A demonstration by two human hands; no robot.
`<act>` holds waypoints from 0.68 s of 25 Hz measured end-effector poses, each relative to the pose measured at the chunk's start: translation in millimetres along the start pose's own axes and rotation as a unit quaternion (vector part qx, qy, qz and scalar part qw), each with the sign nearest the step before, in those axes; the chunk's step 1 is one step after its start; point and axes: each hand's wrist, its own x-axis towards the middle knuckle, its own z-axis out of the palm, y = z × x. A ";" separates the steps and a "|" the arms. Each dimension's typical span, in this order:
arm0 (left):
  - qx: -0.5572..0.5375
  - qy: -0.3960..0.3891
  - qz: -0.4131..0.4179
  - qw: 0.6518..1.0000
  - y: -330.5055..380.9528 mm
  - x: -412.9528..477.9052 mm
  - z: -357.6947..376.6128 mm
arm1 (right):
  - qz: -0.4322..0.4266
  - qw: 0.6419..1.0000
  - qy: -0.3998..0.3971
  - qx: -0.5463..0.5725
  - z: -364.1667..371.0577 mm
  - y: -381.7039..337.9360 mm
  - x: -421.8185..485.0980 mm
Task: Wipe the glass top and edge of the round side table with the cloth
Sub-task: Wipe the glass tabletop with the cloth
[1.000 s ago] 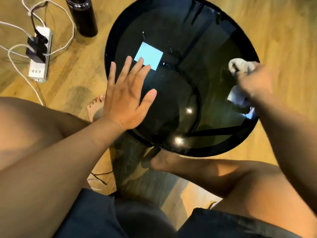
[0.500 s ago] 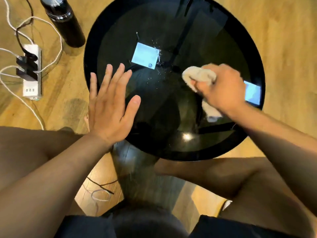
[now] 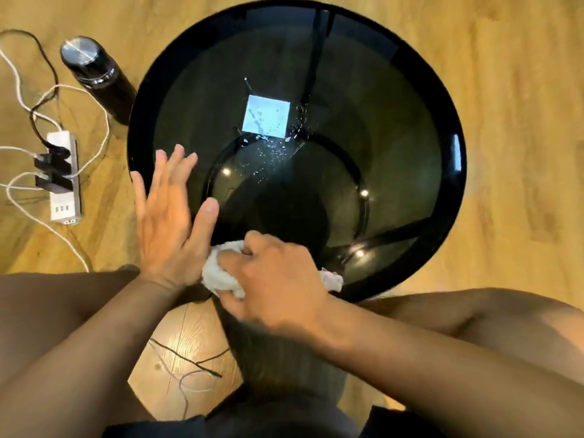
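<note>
The round side table (image 3: 395, 128) has a dark glass top with a black rim and fills the middle of the head view. Small water droplets (image 3: 271, 156) speckle the glass near its centre. My right hand (image 3: 278, 279) is shut on a crumpled white cloth (image 3: 221, 275) and presses it on the near edge of the glass. My left hand (image 3: 172, 216) lies flat with fingers spread on the table's left rim, right beside the cloth.
A black bottle with a metal cap (image 3: 94, 71) stands on the wooden floor left of the table. A white power strip (image 3: 64, 181) with plugs and white cables lies further left. My bare legs flank the table's near side.
My right hand has swept the cloth from the table's right edge across the middle to the near edge. My left hand has stayed flat on the left rim.
</note>
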 end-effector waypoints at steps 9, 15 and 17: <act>0.042 -0.012 -0.028 0.999 2.6 10.3 -2.0 | 0.374 0.911 0.144 -0.098 -119.7 253.8 109.1; -0.008 0.019 -0.037 0.999 0.0 9.9 1.4 | 0.260 0.957 0.114 -0.049 -53.1 125.6 98.6; -0.071 0.042 -0.042 0.996 -4.4 9.0 2.2 | 0.081 0.996 0.031 -0.038 -12.4 25.9 44.1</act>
